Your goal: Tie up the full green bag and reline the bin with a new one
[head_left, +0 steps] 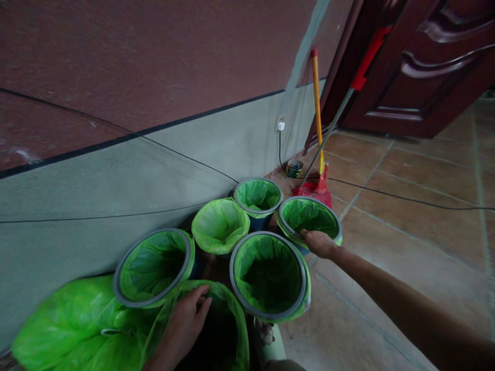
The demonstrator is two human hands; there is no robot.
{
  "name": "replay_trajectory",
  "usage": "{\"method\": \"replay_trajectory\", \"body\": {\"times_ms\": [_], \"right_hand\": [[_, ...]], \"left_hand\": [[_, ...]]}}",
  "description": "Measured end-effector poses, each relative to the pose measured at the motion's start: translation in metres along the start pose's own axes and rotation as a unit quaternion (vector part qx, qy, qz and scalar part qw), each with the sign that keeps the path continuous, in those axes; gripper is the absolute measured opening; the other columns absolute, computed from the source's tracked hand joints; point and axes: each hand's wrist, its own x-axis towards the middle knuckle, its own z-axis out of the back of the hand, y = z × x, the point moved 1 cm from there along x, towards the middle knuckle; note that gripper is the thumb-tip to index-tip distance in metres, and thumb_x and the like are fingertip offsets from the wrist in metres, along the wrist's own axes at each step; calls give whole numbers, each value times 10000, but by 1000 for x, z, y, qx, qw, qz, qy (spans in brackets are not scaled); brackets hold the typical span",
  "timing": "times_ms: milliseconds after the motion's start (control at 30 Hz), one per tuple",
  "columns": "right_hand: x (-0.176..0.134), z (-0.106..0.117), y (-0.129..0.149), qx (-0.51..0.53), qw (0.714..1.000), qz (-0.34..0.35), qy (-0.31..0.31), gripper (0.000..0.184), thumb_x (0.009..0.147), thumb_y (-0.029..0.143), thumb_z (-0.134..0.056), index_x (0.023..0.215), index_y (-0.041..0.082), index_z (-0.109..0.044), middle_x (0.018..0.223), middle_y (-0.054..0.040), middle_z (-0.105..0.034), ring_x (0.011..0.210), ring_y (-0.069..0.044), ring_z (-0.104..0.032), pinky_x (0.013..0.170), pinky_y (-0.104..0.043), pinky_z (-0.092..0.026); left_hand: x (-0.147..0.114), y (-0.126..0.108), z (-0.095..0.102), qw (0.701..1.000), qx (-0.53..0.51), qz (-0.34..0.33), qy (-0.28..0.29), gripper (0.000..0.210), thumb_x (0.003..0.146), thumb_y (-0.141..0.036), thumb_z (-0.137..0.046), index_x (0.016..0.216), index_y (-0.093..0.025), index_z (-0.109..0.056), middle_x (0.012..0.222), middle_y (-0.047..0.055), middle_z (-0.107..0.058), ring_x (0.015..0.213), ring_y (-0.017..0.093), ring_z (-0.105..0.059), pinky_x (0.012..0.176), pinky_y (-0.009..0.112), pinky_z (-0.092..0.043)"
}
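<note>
My right hand [319, 243] grips the near rim of a trash can [283, 223] at the right, which has a grey ring over its green liner. At the bottom centre my left hand [188, 315] is over the edge of a green-lined bin [243, 335] without a ring in view. Its fingers are loosely bent, with the thumb apart from them. Between my hands stands another ringed trash can [269, 278]. A ringed trash can [154, 268] tilts beside the wall, left of a bin with a loose green liner [220, 225]. Behind is one more ringed can [258, 196].
A bulging green bag [81, 319] lies at the lower left. A red dustpan [317, 191] and a yellow-handled broom [317, 108] stand near the dark red door [425, 77]. Black cables [386, 195] cross the tiles and wall. A small tin [294, 169] sits under the plug [281, 125].
</note>
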Motion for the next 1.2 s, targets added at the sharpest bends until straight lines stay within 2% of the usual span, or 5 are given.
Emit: {"method": "replay_trajectory", "body": {"times_ms": [233,667,767,1000,1200], "right_hand": [[-17,18,16,-31,991,-122,-48,255,964,217,-355,1032,141,-589,899,-135,-707,827,-239,-690,614,-271,-413],[-10,-18,7,18,997,-70,17,280,934,259,-439,1060,128,-652,928,-133,-725,892,-241,-688,728,-295,-468],[-3,-13,7,8,997,-74,-26,346,911,329,-499,1154,120,-629,1029,-149,-713,947,-255,-675,774,-308,-482],[84,40,70,27,986,29,-162,359,941,228,-410,1231,116,-590,1131,-145,-665,1060,-224,-610,926,-286,-434],[165,39,104,-13,998,10,-58,323,864,302,-574,1124,132,-662,1146,-153,-662,1049,-243,-603,877,-297,-444]], "left_hand": [[-4,-6,7,1000,8,16,10,365,855,-347,-469,1155,-231,-644,1124,55,-709,994,190,-670,901,313,-515],[-9,-10,10,1000,6,2,16,362,865,-331,-468,1144,-184,-646,1126,78,-708,959,199,-677,904,335,-509],[-11,-10,11,1000,6,3,14,356,868,-325,-472,1142,-183,-648,1115,83,-710,945,202,-679,898,339,-509],[-15,-9,11,999,20,16,31,361,879,-317,-477,1176,-186,-636,1149,90,-696,969,218,-669,924,375,-495],[-19,0,16,996,70,39,30,371,881,-305,-475,1200,-194,-630,1194,94,-677,1066,237,-638,970,390,-471]]}}
